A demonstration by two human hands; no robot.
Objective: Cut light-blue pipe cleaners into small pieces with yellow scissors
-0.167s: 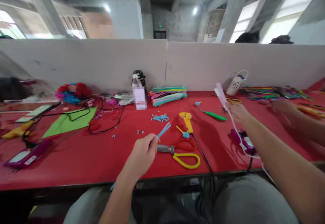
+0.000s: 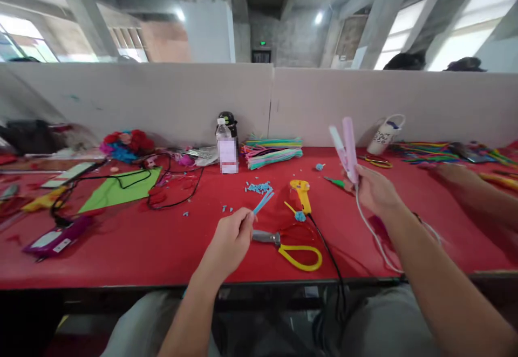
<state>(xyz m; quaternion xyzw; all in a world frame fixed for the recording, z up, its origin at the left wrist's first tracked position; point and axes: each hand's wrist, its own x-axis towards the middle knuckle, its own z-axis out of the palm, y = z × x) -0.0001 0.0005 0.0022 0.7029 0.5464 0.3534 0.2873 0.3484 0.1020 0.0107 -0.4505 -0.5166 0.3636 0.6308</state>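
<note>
This looks like a craft workshop in a bare concrete hall (a small green sign glows at the back), with scissors, a glue gun and bundled coloured pipe cleaners on a long red worktable.

The left hand gripped blue pipe cleaners, scissors just beside it; the right hand held an opened pink hair straightener.

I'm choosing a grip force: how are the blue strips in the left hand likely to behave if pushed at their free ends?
The blue strips look thin, so they are probably very light. Their ends jut from the left hand without drooping, suggesting some stiffness rather than floppiness. A push might well bend them, as they're so slender.
</note>
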